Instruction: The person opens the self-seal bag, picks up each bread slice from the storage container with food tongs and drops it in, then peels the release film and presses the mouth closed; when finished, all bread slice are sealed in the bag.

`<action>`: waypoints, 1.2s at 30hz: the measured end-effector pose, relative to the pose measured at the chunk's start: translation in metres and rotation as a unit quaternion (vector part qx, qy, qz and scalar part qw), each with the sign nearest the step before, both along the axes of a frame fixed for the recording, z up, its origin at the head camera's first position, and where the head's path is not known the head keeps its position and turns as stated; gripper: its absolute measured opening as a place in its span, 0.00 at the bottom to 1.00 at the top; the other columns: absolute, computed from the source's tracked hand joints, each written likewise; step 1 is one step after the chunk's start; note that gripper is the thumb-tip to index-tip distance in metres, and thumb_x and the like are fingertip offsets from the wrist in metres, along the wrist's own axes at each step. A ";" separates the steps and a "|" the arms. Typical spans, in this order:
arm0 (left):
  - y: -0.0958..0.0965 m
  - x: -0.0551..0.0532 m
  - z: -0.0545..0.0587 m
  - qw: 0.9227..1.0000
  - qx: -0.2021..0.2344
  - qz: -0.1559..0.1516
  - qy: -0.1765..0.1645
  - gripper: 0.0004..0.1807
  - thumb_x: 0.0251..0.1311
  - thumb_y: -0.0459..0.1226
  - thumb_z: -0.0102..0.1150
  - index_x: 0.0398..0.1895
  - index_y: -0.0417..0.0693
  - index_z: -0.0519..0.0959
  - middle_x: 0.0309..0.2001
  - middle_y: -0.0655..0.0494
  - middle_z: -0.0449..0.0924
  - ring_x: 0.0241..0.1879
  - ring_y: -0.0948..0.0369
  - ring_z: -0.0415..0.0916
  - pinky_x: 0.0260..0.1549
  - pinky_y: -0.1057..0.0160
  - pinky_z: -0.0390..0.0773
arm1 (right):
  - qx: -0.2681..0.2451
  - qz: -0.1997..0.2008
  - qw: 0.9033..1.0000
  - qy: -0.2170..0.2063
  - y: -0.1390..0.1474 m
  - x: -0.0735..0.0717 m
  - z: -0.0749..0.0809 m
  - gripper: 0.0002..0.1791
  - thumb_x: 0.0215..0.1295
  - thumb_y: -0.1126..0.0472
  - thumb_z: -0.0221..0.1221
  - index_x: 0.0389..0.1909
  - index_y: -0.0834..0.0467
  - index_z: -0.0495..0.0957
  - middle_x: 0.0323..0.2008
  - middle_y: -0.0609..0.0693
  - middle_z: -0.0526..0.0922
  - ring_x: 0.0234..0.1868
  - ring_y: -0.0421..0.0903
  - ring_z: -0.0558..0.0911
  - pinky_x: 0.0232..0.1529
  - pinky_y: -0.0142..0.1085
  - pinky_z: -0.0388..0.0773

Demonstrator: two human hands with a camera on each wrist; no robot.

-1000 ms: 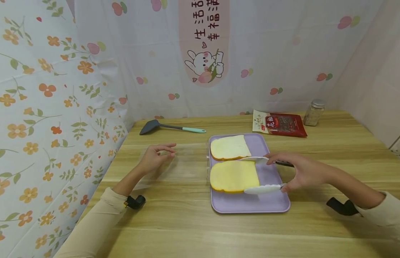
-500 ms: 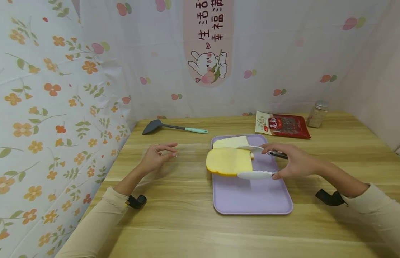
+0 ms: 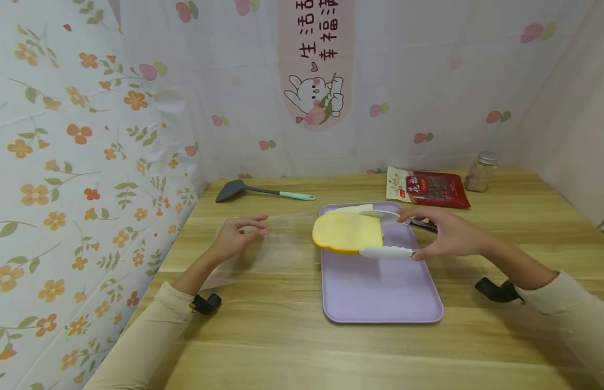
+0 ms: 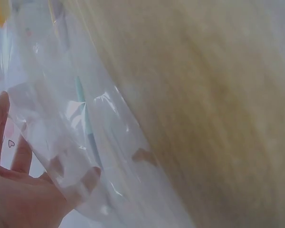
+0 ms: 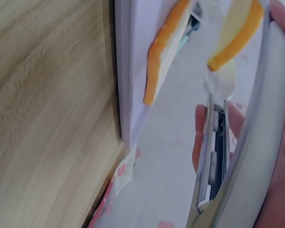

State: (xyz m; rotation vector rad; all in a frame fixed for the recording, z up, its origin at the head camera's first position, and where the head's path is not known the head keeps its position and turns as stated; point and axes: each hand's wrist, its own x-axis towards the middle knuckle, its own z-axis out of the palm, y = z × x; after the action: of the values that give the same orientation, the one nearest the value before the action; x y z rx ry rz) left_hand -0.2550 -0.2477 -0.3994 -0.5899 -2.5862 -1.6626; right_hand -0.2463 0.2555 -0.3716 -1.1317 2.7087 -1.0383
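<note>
My right hand [image 3: 453, 233] grips a pair of tongs [image 3: 387, 252] with pale, scalloped tips. Between the tips sits a yellow bread slice [image 3: 348, 231] with an orange crust, raised over the purple tray [image 3: 382, 292]. A second, paler slice [image 3: 352, 208] lies on the tray's far end, mostly covered by the lifted one in the head view; in the right wrist view a gap separates the two. A clear plastic bag [image 3: 287, 244] spreads left of the tray. The left hand [image 3: 233, 238] pinches the bag, and fingers show through the film in the left wrist view.
Behind the bag lies a spatula [image 3: 265, 190] with a mint handle. A red spice packet [image 3: 430, 189] and a glass jar [image 3: 481, 173] with a metal lid stand at the back right. Printed curtains [image 3: 209, 108] border the wooden table [image 3: 262, 336].
The tongs have lifted the yellow slice from the tray's middle and carried it toward the far end, over the paler slice. The left hand stays nearly still with the bag.
</note>
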 end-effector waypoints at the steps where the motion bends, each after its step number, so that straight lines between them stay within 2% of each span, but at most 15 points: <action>1: -0.001 0.000 0.000 1.000 -0.001 0.001 0.001 0.11 0.62 0.33 0.66 0.42 0.31 0.85 0.62 0.44 0.77 0.67 0.46 0.67 0.60 0.26 0.55 | 0.006 0.005 1.000 0.001 -0.002 -0.001 -0.001 0.37 0.43 0.52 0.80 0.56 0.48 0.75 0.64 0.52 0.74 0.66 0.50 0.69 0.60 0.66 0.64; 5: -0.002 0.002 -0.001 1.000 -0.001 0.001 0.008 0.11 0.62 0.34 0.66 0.41 0.31 0.85 0.61 0.46 0.78 0.66 0.47 0.69 0.60 0.27 0.56 | 0.021 0.024 0.999 -0.003 -0.013 -0.006 -0.004 0.37 0.44 0.49 0.79 0.56 0.49 0.74 0.65 0.54 0.73 0.67 0.58 0.68 0.61 0.65 0.63; 13: -0.001 0.003 -0.001 1.000 0.008 -0.002 0.007 0.14 0.62 0.34 0.66 0.43 0.29 0.84 0.61 0.46 0.78 0.66 0.48 0.68 0.60 0.29 0.59 | 0.027 0.025 0.999 -0.008 -0.035 -0.011 -0.006 0.42 0.43 0.44 0.79 0.59 0.53 0.73 0.65 0.52 0.73 0.67 0.57 0.69 0.62 0.62 0.65; 19: -0.001 0.002 0.000 1.000 0.007 -0.003 0.009 0.13 0.63 0.34 0.66 0.42 0.29 0.84 0.61 0.46 0.78 0.66 0.48 0.69 0.59 0.34 0.65 | 0.029 0.038 0.999 -0.005 -0.050 -0.017 -0.009 0.42 0.44 0.44 0.79 0.59 0.54 0.74 0.64 0.52 0.73 0.67 0.56 0.69 0.63 0.60 0.65; 29: 0.000 0.000 0.000 1.000 0.008 -0.003 0.010 0.13 0.62 0.34 0.66 0.43 0.29 0.84 0.61 0.46 0.78 0.67 0.47 0.68 0.59 0.29 0.61 | 0.034 0.058 0.998 -0.011 -0.072 -0.027 -0.009 0.42 0.44 0.42 0.78 0.58 0.57 0.74 0.65 0.55 0.73 0.68 0.59 0.69 0.64 0.61 0.64; 36: 0.000 -0.001 0.001 1.000 0.006 -0.002 0.011 0.11 0.63 0.34 0.66 0.42 0.32 0.85 0.61 0.45 0.78 0.67 0.46 0.68 0.59 0.27 0.57 | 0.049 0.060 0.997 -0.007 -0.086 -0.031 -0.008 0.42 0.43 0.41 0.78 0.58 0.54 0.74 0.67 0.54 0.72 0.68 0.57 0.69 0.63 0.59 0.66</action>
State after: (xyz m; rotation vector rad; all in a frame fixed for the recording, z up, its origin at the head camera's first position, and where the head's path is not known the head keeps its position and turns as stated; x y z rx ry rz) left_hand -0.2556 -0.2473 -0.3985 -0.6098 -2.5594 -1.6629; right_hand -0.2773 0.1691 -0.3797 -1.2482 2.6106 -0.8849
